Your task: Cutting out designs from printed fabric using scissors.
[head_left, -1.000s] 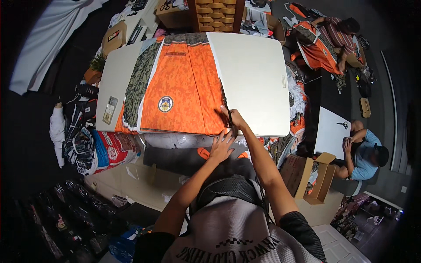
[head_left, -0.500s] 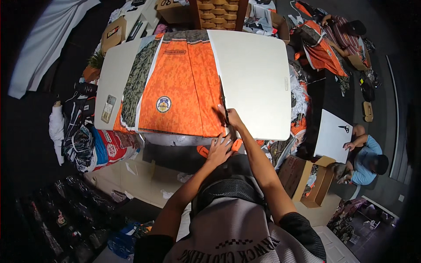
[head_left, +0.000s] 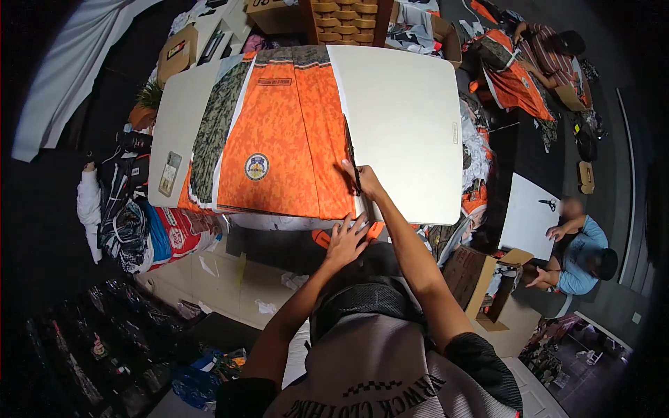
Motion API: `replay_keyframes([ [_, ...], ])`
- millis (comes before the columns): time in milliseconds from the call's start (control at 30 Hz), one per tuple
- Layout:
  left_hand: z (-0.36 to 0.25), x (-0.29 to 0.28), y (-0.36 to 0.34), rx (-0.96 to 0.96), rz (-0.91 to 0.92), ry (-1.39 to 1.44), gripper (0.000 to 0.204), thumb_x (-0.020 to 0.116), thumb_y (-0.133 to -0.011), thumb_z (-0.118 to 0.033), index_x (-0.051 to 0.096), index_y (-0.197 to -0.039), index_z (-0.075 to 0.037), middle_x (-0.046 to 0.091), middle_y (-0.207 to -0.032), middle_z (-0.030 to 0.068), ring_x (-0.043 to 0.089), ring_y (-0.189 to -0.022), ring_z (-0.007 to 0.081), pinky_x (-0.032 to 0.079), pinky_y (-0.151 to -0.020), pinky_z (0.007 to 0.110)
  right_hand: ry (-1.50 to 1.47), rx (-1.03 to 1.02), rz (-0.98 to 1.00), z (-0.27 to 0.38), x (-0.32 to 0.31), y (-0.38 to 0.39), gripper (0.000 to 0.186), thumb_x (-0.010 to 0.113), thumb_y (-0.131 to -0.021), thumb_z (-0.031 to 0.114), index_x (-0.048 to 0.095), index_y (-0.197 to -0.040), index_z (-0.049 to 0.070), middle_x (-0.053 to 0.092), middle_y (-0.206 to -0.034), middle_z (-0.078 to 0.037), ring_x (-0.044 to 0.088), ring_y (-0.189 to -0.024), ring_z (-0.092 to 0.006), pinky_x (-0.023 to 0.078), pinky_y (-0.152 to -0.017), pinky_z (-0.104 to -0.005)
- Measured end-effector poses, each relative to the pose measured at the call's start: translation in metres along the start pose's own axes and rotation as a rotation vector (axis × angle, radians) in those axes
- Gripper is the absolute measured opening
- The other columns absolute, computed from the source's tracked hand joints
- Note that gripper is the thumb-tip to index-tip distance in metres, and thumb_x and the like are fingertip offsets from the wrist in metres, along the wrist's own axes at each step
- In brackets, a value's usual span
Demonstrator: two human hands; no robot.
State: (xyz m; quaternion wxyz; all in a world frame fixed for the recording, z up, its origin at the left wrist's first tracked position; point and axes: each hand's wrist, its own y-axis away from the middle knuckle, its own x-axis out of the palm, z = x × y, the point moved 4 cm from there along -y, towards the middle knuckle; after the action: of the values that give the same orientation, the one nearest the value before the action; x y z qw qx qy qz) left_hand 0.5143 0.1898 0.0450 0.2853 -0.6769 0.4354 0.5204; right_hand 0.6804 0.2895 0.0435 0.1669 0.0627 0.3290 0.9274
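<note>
A pale folding table (head_left: pixel 404 125) holds orange camouflage fabric (head_left: pixel 272 118) with green camo panels and a round crest. My right hand (head_left: pixel 360 180) is closed on long black scissors (head_left: pixel 352 150), whose blades lie along the fabric's right white-edged side. Below it, my left hand (head_left: pixel 345 240) rests with spread fingers at the fabric's front edge near its right corner. A phone (head_left: pixel 168 174) lies at the table's left end.
Piled garments and bags (head_left: pixel 167 233) flank the table's left; more fabric (head_left: pixel 474 153) lies along its right. A cardboard box (head_left: pixel 463 285) stands at lower right. Two co-workers (head_left: pixel 543 49) (head_left: pixel 585 258) are at the right, one near a white board (head_left: pixel 526 216) bearing scissors.
The scissors and my right hand have shifted slightly up along the fabric edge and left. The co-worker in blue has lowered one hand; the upper co-worker has shifted over the fabric.
</note>
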Motion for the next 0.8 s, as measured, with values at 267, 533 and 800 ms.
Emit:
replay_keyframes([
  [267,-0.004,-0.007,0.0,-0.008,0.007,0.054,0.055,0.057,-0.091,-0.035,0.047,-0.142,-0.016,0.026,-0.16,0.005,0.032,-0.136,0.0337,0.036,-0.096,0.046,-0.004,-0.005,0.011,0.009,-0.005,-0.01,0.067,0.067,-0.084,0.062,0.053,-0.05,0.006,0.044,-0.045,-0.003,0.046,-0.038,-0.0146,0.039,-0.041,-0.0263],
  [533,-0.005,-0.009,0.001,-0.026,0.031,0.076,0.054,0.057,-0.092,-0.033,0.047,-0.142,-0.015,0.025,-0.16,0.0051,0.031,-0.137,0.0339,0.035,-0.097,0.046,0.025,-0.027,0.017,0.019,-0.006,-0.02,0.067,0.067,-0.084,0.063,0.053,-0.05,0.007,0.043,-0.045,-0.002,0.044,-0.039,-0.0146,0.038,-0.041,-0.0265],
  [800,-0.006,-0.011,0.001,-0.032,0.014,0.08,0.054,0.056,-0.092,-0.034,0.048,-0.141,-0.015,0.026,-0.16,0.0054,0.031,-0.137,0.0341,0.035,-0.096,0.046,0.067,-0.041,0.001,0.023,-0.008,-0.035,0.069,0.067,-0.083,0.064,0.054,-0.05,0.005,0.044,-0.045,-0.003,0.044,-0.039,-0.0147,0.038,-0.042,-0.0268],
])
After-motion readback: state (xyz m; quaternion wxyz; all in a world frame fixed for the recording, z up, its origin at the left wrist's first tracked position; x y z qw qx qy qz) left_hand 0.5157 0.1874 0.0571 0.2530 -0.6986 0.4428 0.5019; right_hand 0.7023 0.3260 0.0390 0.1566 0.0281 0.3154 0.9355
